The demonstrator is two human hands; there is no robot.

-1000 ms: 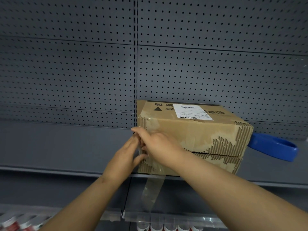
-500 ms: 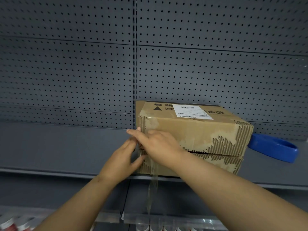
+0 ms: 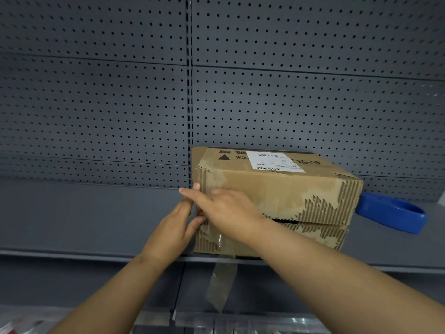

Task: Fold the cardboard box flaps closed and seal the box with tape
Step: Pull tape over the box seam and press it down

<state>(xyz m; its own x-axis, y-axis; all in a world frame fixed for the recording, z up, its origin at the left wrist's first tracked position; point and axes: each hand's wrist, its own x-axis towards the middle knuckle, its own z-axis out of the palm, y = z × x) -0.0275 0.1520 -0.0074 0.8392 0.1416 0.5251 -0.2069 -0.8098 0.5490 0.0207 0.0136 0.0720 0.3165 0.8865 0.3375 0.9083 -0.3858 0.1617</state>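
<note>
A worn cardboard box lies on its side on the grey shelf, its flaps shut toward me with a dark seam across the front. A white label sits on its top face. My right hand lies flat with straight fingers on the box's front left corner, pressing there. My left hand is at the same corner just left of it, fingers straight up against the box's edge and thumb touching the front. A strip of clear tape hangs loose from the box's front below the shelf edge.
A blue tape dispenser lies on the shelf right of the box. Grey perforated back panels rise behind. A lower shelf with a clear plastic rail and red-and-white items shows at the bottom.
Both hands have stayed at the box's front left corner, shifting only slightly. The hanging tape strip has swung and turned, showing its flat side again.
</note>
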